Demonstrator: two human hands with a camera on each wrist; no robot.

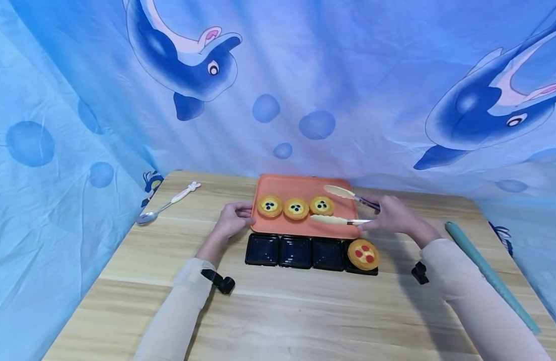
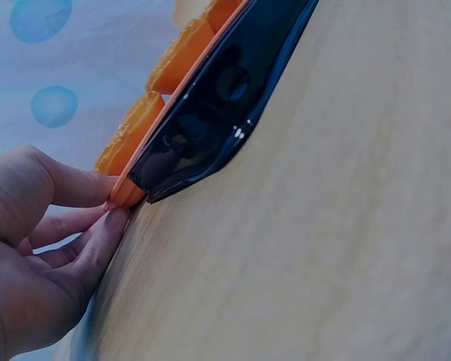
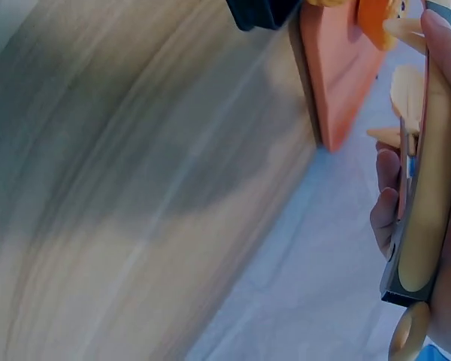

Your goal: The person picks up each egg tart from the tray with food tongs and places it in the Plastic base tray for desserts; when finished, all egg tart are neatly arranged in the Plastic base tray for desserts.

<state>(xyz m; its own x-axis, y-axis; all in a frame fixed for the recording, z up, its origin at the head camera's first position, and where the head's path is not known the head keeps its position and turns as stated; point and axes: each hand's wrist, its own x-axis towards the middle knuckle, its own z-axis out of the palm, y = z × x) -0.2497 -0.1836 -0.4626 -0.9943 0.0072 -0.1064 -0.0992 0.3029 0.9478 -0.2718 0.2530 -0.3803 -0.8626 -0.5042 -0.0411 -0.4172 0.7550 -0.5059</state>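
Note:
My left hand point(image 1: 234, 219) pinches the left edge of an orange tray point(image 1: 300, 185); the left wrist view shows thumb and fingers on its corner. Three egg tarts with dark berry-like dots, a left one point(image 1: 270, 206), a middle one point(image 1: 296, 208) and a right one point(image 1: 321, 206), lie in a row on the tray. My right hand point(image 1: 391, 214) holds tongs point(image 3: 428, 180) with cream tips. The tips stand spread over the tray, one behind and one in front of the right tart. Whether they touch it I cannot tell.
Several black square trays point(image 1: 263, 249) line the orange tray's front edge; the rightmost bears a tart with red pieces point(image 1: 363, 254). A spoon point(image 1: 169, 202) lies at the far left, a teal rod point(image 1: 490, 276) at the right. A blue dolphin-print cloth point(image 1: 278, 75) hangs behind the table.

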